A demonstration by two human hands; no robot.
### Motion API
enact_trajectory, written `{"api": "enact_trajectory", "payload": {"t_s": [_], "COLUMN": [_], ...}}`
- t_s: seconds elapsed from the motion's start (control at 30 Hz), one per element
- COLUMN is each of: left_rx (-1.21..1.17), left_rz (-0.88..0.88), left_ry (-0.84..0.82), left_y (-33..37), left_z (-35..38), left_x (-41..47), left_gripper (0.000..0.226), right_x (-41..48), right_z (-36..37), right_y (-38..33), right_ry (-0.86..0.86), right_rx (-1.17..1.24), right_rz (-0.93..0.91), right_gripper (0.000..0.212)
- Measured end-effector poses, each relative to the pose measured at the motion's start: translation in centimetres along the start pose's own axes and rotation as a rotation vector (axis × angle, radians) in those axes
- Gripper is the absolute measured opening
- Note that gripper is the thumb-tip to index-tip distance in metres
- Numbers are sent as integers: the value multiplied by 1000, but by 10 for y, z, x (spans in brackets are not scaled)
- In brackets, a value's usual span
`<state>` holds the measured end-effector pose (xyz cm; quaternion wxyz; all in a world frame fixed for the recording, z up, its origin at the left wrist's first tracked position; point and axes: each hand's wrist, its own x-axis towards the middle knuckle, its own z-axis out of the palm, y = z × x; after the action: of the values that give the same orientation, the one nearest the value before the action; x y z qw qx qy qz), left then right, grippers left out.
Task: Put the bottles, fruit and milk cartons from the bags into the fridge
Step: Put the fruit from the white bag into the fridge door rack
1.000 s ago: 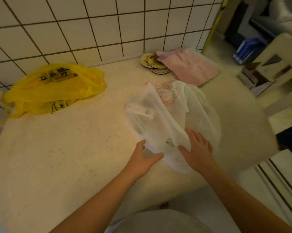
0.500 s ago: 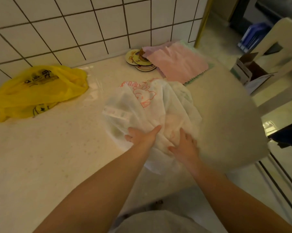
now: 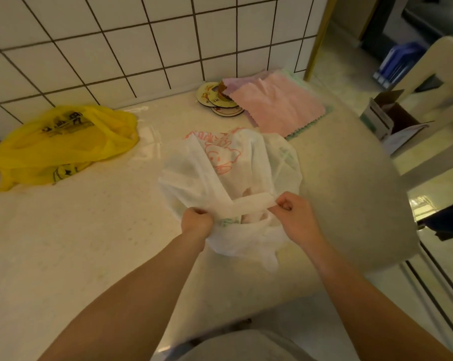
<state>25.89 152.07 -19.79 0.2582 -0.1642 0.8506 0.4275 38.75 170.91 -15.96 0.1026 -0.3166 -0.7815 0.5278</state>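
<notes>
My left hand (image 3: 196, 222): nearest me, at about 11 o'clock; the fingers are curled tight into a bunch of the white bag's plastic at its near edge.
My right hand (image 3: 295, 220): at about 1 o'clock, level with the left; thumb and fingers pinch one end of the handle (image 3: 248, 204), a flat strip pulled taut between my two fists.
White bag (image 3: 220, 173): dead ahead at 12 o'clock, sitting on the counter (image 3: 90, 243), thin and see-through with a red cartoon print on its far side. Pinkish shapes show through the plastic below the strip; I cannot tell what they are.
Yellow bag (image 3: 63, 144): further off at 10 o'clock, slumped against the tiled wall (image 3: 116, 35), well apart from the white one, neither hand on it. Its contents are hidden.
Pink cloths (image 3: 274, 105): at 1 o'clock beyond the white bag, a flat stack, with round coasters (image 3: 212, 96) just beside them under one corner.
Cardboard box (image 3: 384, 118): at 2 o'clock, off the counter, flaps open.
Fridge: not in view.
Progress: I judge this the very start. No bottle, fruit or carton lies out on the counter, and I am only pulling the first bag open.
Left to do: empty this bag, carry things to the fridge, then the yellow bag.
</notes>
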Motion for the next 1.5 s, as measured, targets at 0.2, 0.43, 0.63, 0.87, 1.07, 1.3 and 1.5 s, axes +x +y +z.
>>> {"api": "enact_trajectory", "payload": {"t_s": [0.2,0.43,0.63,0.87,1.07,1.3,1.5], "left_rx": [-286,-205,-162,-594,-839,-918,-852], "left_rz": [37,9,43,69,132,195,305], "left_ry": [116,-41,-63,-12,-2,175,358], "left_y": [17,29,26,24,13,-34,-82], "left_z": [-26,-83,-145,-189,-251,-356,-440], "left_x": [-26,-33,-25,-34,-35,-18,-12], "left_gripper": [18,69,45,24,22,20,21], "right_x": [-3,22,50,51,30,-17,-68], "right_z": [-16,-11,20,87,162,266,346], "right_y": [-68,-123,-188,-272,-325,-371,-400], "right_ry": [-93,-71,-164,-149,-143,-236,-368], "right_rx": [160,582,771,878,858,842,886], "right_rz": [-79,60,-27,-74,-79,-97,-104], "right_gripper": [20,33,39,43,42,41,41]}}
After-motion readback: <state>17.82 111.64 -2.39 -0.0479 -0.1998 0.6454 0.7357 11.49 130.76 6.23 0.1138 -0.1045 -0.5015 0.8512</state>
